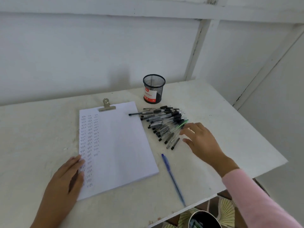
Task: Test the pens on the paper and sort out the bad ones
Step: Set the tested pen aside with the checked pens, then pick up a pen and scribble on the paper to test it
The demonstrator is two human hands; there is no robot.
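Observation:
A white paper sheet [118,145] lies clipped under a metal clip [107,106], with columns of small ink marks down its left side. My left hand [65,176] rests flat on the sheet's lower left edge. A pile of several capped pens [164,124], including a green one [181,124], lies right of the sheet. My right hand [200,142] hovers open at the pile's right side, fingertips near the green pen, holding nothing. A lone blue pen [172,178] lies near the table's front edge.
A black mesh cup [153,88] with a red and white label stands behind the pile. The white table [230,125] ends close on the right and front. Below the front edge sits a dark round container [205,219] on a patterned floor.

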